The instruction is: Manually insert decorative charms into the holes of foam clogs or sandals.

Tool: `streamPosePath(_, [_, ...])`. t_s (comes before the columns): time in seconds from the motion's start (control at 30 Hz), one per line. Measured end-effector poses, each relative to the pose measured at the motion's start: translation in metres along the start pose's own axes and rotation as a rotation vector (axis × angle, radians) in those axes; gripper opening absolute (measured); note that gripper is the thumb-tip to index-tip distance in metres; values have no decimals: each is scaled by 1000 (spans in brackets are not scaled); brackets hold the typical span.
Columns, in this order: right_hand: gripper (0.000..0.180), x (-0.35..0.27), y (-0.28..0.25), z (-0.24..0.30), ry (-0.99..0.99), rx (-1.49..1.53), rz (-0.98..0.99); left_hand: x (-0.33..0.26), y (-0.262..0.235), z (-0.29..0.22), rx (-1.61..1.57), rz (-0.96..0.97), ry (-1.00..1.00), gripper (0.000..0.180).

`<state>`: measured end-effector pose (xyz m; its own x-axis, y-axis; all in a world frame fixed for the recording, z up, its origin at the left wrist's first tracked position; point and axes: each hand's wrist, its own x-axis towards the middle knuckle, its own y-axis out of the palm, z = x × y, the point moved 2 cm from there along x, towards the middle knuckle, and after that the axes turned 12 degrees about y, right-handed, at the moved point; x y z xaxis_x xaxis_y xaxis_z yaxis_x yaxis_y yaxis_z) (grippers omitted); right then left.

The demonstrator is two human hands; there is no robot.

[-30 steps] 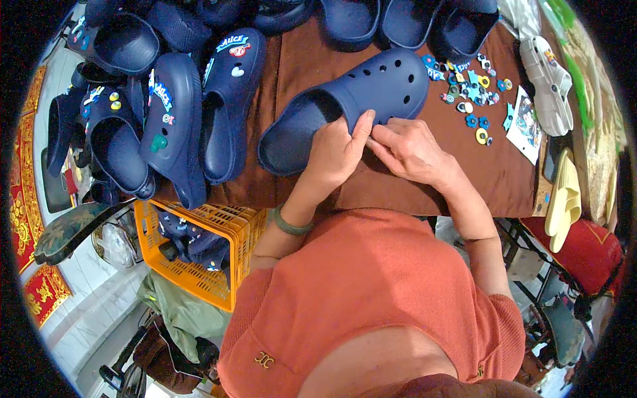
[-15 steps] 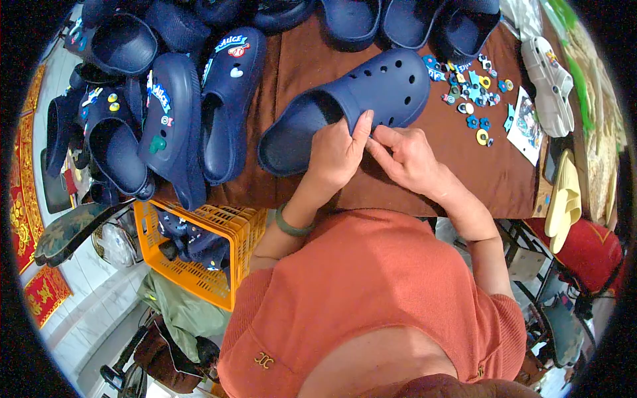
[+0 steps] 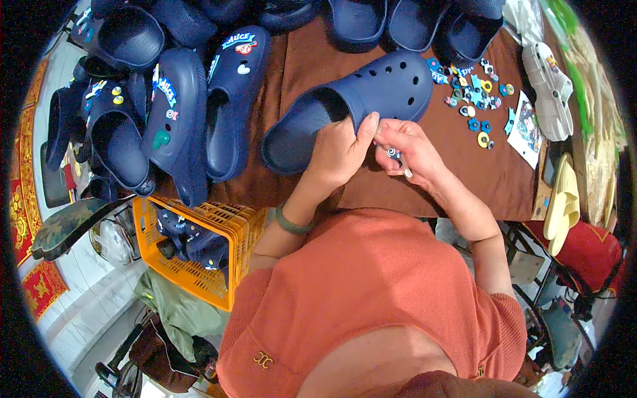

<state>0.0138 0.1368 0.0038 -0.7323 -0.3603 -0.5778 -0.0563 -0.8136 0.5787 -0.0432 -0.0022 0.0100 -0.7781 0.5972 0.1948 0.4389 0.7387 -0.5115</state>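
Observation:
A navy foam clog (image 3: 361, 94) with holes in its toe lies on the brown cloth. My left hand (image 3: 342, 151) grips its near side, fingers inside the foot opening and thumb outside on the edge. Right beside that thumb, my right hand (image 3: 413, 151) is closed with its fingertips against the clog's side. Small shoe charms (image 3: 393, 153), one with a white swirl, show in the curled fingers. What the right fingertips pinch is too small to make out. Loose colourful charms (image 3: 475, 89) lie scattered beyond the clog's toe.
Decorated navy clogs (image 3: 174, 126) stand crowded at left, and plain ones (image 3: 411, 23) line the back. A printed card (image 3: 524, 129), a white clog (image 3: 549, 89) and yellow slippers (image 3: 563, 202) sit at right. Below the table edge is an orange crate (image 3: 229, 249) holding clogs.
My right hand has turned, so the charms held in its fingers now show. My left hand keeps its grip on the clog, its thumb slightly shifted.

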Motion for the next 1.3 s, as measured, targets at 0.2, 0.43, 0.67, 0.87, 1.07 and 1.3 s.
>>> streamPosePath(0.2, [27,-10,10,-4,3,75,316,-2,-4,17,-134,106,301,32])
streamPosePath(0.43, [34,-17,-19,25,-405,115,345,-2,-8,5,-276,61,-84,33])
streamPosePath(0.67, [25,-10,-57,43,-510,250,363,-2,-3,10,-462,7,-99,36])
streamPosePath(0.87, [11,-12,-56,51,-466,391,335,-3,-2,32,-664,-119,-156,39])
streamPosePath(1.07, [15,-20,-107,75,-613,836,449,-5,-6,41,-666,-84,-323,38])
streamPosePath(1.3, [14,-32,-110,66,-558,526,48,-2,-4,13,-730,84,-77,41])
